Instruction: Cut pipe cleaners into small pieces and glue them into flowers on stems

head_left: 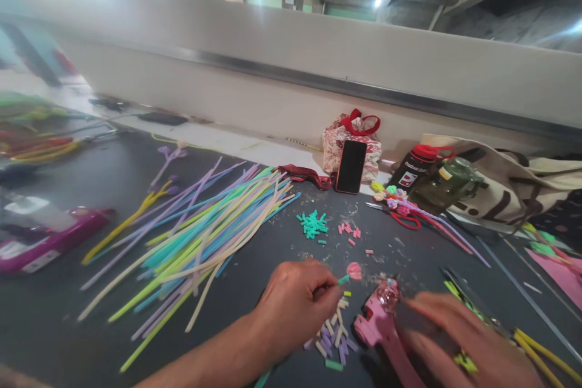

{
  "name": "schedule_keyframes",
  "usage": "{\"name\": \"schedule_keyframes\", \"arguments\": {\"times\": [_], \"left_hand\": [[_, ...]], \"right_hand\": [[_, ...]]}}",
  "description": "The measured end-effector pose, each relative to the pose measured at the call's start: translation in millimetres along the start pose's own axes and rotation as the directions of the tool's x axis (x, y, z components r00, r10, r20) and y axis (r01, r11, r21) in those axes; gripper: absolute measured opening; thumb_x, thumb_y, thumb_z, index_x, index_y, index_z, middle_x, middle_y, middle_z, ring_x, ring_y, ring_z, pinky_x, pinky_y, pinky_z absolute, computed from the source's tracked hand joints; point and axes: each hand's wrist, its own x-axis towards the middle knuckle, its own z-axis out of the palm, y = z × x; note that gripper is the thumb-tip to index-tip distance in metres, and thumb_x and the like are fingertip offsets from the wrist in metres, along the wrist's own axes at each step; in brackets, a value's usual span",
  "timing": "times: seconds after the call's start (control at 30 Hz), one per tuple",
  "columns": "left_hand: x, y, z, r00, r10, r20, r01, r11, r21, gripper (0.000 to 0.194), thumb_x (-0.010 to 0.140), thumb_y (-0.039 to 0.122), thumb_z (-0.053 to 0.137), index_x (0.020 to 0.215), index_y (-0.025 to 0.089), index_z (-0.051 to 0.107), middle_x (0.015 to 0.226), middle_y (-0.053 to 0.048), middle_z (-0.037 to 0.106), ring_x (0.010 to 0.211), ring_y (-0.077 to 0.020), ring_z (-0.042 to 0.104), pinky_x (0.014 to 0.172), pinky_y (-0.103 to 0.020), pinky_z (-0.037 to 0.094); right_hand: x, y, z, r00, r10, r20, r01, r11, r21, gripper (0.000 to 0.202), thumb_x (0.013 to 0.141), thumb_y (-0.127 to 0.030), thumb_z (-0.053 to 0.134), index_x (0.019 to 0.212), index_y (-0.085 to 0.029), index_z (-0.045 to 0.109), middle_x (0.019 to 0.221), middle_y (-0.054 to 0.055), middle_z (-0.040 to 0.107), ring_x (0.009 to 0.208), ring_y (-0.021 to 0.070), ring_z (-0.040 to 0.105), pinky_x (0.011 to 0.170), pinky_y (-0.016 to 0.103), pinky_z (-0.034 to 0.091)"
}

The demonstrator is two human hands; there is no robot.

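Observation:
My left hand (297,294) pinches a short green stem with a small pink flower head (354,271) at its tip. Beneath that hand lie cut purple and cream pieces of pipe cleaner (336,336). A pink handheld tool (384,321) with a shiny, rounded pink top lies on the dark table between my hands; its kind is unclear. My right hand (473,339), blurred, hovers beside the tool with its fingers apart. A yellow-green bit (465,362) shows by its lower fingers; whether it is touched is unclear.
Long pastel pipe cleaners (204,230) spread across the left. Ahead lie teal pieces (313,225) and pink pieces (349,230). A phone (351,167) leans on a patterned bag (330,139). Finished flowers (395,197), bottles (413,170) and scissors (407,218) lie right. A purple tool (68,236) is at left.

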Motion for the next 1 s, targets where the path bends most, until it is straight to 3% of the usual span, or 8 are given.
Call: {"name": "schedule_keyframes", "arguments": {"times": [0.13,0.27,0.6,1.0], "left_hand": [[-2.0,0.8,2.1,0.999,0.033,0.016,-0.033,0.999,0.007,0.02,0.072,0.019,0.048,0.06,0.017,0.064,0.056,0.001,0.059,0.054,-0.0073,0.049,0.051,-0.017,0.029],[-2.0,0.9,1.5,0.999,0.025,0.038,-0.025,1.0,0.003,0.019,0.072,0.019,0.048,0.063,0.018,0.066,0.058,0.0,0.06,0.054,-0.008,0.051,0.051,-0.017,0.03],[-3.3,-2.3,3.8,0.999,0.037,0.033,-0.036,0.999,-0.011,0.02,0.072,0.019,0.047,0.063,0.018,0.065,0.057,0.001,0.06,0.053,-0.007,0.051,0.051,-0.016,0.03],[-2.4,-0.8,1.7,0.999,0.002,0.039,0.0,0.999,-0.052,0.021,0.073,0.023,0.047,0.064,0.018,0.065,0.058,0.001,0.06,0.053,-0.0082,0.05,0.051,-0.018,0.03]], "right_hand": [[46.7,-25.9,-13.5,0.985,0.174,0.008,-0.167,0.928,0.332,0.02,0.073,-0.022,0.06,0.092,-0.028,0.055,0.091,-0.002,0.06,0.068,0.0108,0.06,0.058,0.017,0.05],[68.1,-35.2,-6.3,0.981,0.157,0.114,-0.193,0.857,0.477,0.029,0.071,-0.016,0.061,0.096,-0.03,0.054,0.094,-0.004,0.055,0.069,0.0088,0.056,0.059,0.016,0.048],[75.3,-26.4,1.1,0.994,0.07,0.08,-0.095,0.921,0.379,0.026,0.075,-0.021,0.061,0.099,-0.026,0.053,0.097,0.0,0.056,0.084,0.0134,0.057,0.068,0.022,0.047],[79.0,-23.1,5.8,0.995,0.068,0.068,-0.087,0.939,0.334,0.022,0.078,-0.026,0.057,0.1,-0.023,0.055,0.097,0.003,0.058,0.071,0.0131,0.058,0.064,0.025,0.048]]}}
